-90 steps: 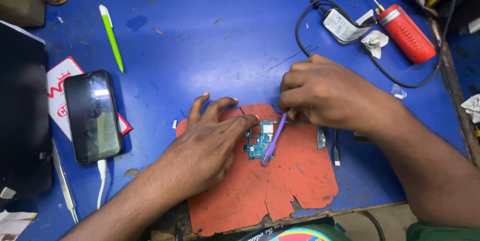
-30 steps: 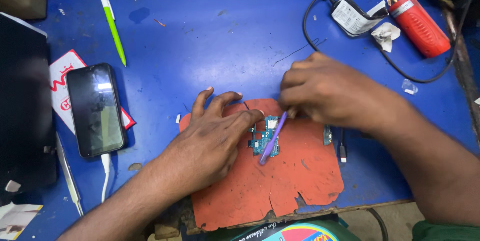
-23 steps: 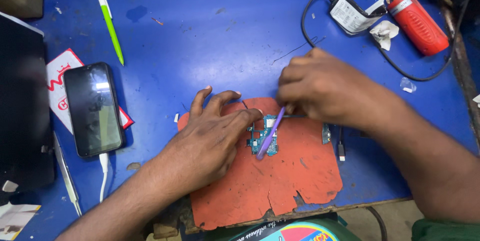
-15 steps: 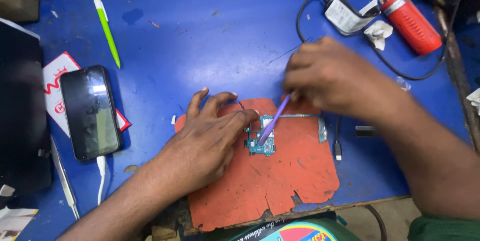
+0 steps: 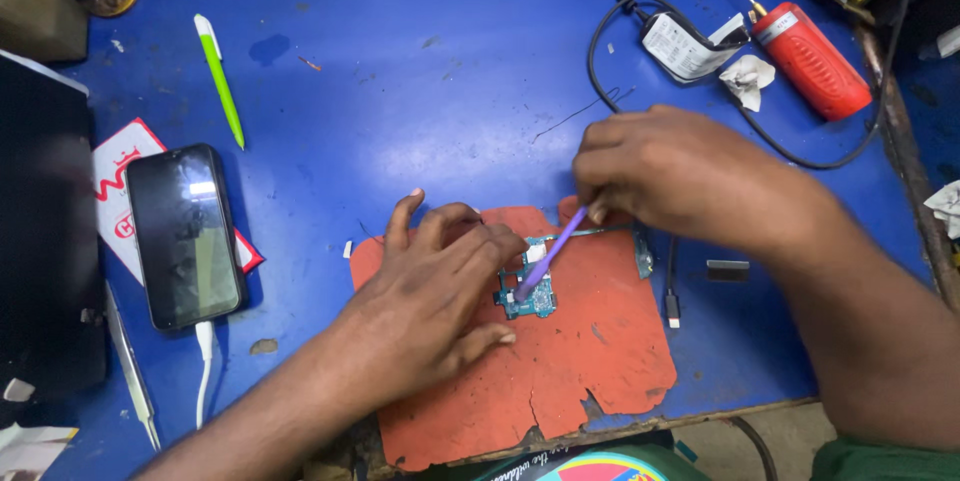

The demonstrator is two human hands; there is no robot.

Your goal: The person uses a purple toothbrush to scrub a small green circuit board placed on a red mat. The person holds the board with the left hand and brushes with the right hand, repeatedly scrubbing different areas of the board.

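Note:
A small teal circuit board (image 5: 532, 295) lies on a torn orange work mat (image 5: 590, 361) near the table's front edge. My left hand (image 5: 430, 296) rests flat on the mat, fingertips pressing the board's left side. My right hand (image 5: 680, 176) grips a thin purple tool (image 5: 550, 251). The tool slants down to the left and its tip touches the board's top face. Part of the board is hidden under my left fingers.
A black phone (image 5: 185, 236) on a white cable lies at the left on a red and white card. A green pen (image 5: 220, 76) lies at the back left, a red tool (image 5: 808, 46) with a black cord at the back right. Tweezers (image 5: 130, 366) sit front left.
My right hand has lifted and shifted slightly right and back, so the purple tool slants more steeply onto the board. My left hand stays on the board.

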